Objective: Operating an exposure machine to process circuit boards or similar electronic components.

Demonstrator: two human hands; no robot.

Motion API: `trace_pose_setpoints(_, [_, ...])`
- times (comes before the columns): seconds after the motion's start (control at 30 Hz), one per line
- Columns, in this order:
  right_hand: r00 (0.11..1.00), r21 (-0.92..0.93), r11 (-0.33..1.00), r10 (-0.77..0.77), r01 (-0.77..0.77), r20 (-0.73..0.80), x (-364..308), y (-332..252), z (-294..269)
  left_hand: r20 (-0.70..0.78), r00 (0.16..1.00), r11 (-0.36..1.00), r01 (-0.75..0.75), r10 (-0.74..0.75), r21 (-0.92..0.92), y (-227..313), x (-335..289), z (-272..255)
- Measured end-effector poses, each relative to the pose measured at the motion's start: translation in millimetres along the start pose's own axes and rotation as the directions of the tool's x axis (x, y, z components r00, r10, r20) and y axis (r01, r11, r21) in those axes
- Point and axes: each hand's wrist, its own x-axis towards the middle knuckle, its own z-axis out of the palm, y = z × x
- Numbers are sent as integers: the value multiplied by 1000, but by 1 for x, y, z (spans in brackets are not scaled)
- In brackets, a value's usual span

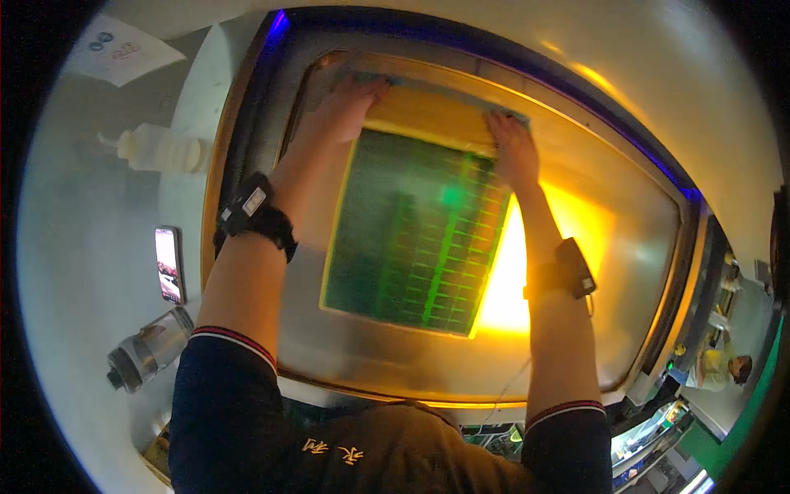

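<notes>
A large green translucent panel [403, 239] with a yellow border lies on the light table [642, 247], showing a bright grid pattern in its right part. Beyond its far edge runs a yellow-orange band [436, 111], bounded at the back by a thin bluish-grey strip [448, 92]. My left hand [350, 107] is closed over the strip's left end. At its right end my right hand [513, 148] grips with bent fingers. Both arms reach forward over the panel's sides. The undersides of my fingers are hidden, and the strip's exact kind cannot be made out.
A raised frame [687, 280] surrounds the light table, with glaring light right of the panel. On the left surface lie a squeeze bottle [160, 148], a phone [169, 263] and a clear drinking bottle [152, 350]. Another person [720, 369] is far off at the right.
</notes>
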Motion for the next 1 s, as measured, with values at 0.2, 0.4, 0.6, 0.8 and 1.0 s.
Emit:
trace_pose_setpoints(0.2, [985,21,999,-36,32,171,-150,-82,-56,329,939,984,43,-98,171,67,-150,-11])
trace_pose_setpoints(0.4, [834,374,925,-152,-70,530,-461,-160,-170,643,765,999,-52,44,-8,230,-453,-10])
trace_pose_setpoints(0.6, [933,344,930,-4,-128,360,-513,-177,-165,555,829,992,-113,61,58,260,-480,-2])
trace_pose_setpoints(0.8, [976,135,988,46,-76,214,-383,-100,-112,325,946,999,-25,12,36,229,-325,-1])
trace_pose_setpoints(1.0, [914,172,965,120,-200,389,-203,-12,-92,381,924,999,27,-33,21,159,-154,-4])
